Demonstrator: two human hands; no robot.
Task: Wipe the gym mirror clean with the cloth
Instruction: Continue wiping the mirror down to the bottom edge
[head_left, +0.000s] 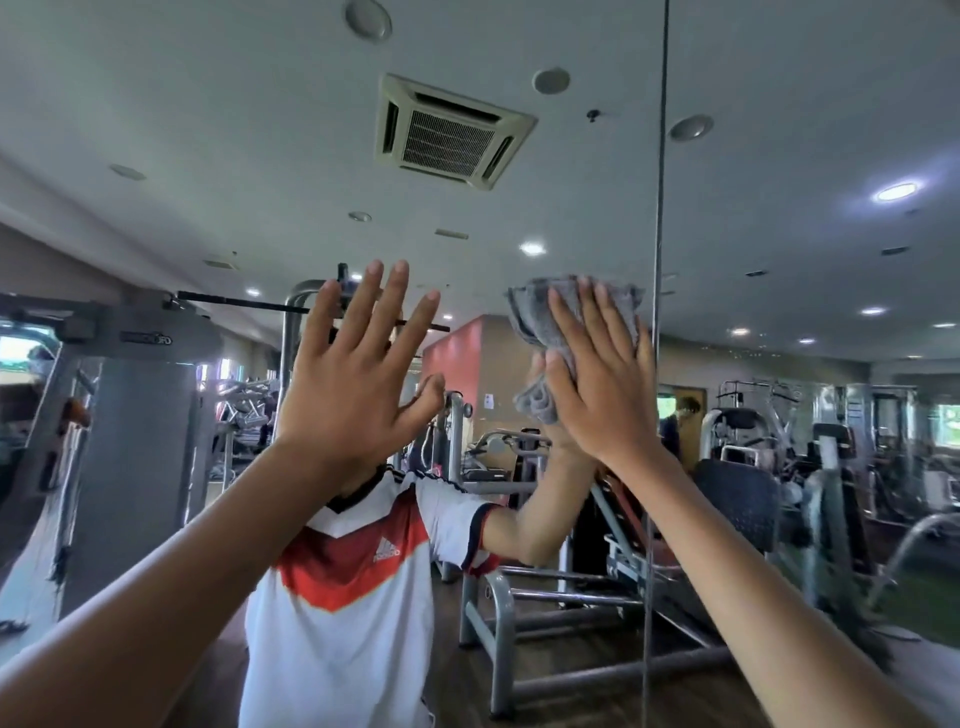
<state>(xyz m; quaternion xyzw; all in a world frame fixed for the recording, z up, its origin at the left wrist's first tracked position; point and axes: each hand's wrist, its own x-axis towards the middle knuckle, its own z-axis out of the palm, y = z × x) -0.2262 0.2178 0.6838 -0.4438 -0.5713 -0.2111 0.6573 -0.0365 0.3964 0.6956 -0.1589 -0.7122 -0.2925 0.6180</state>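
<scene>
Task stage: Judged mid-wipe. The crumpled grey terry cloth (527, 314) is up against the large wall-mounted gym mirror (208, 130) and is being worked at centre right of the frame.

Done so far: Cannot be confirmed. The glass shows no streaks, wet trails or smears that would mark off a wiped area from an unwiped one.

Left to do: Judged to be most of the surface. The cloth covers only a small patch, and the lower part of this panel and the panel beyond the thin vertical mirror seam (658, 208) show no sign either way.

Right grip (597, 379): Fingers straight and close together, palm flat, pressing the cloth onto the glass. It is a push, not a pinch.

Cloth relative to right grip: It lies between palm and mirror. It bunches out above the fingertips and along the thumb side, with a folded end hanging out to the lower left of the palm, and sits just left of the seam.

Left grip (358, 374): Fingers spread wide and holding nothing, raised at centre frame, apart from the cloth. Whether it touches the glass cannot be told.
</scene>
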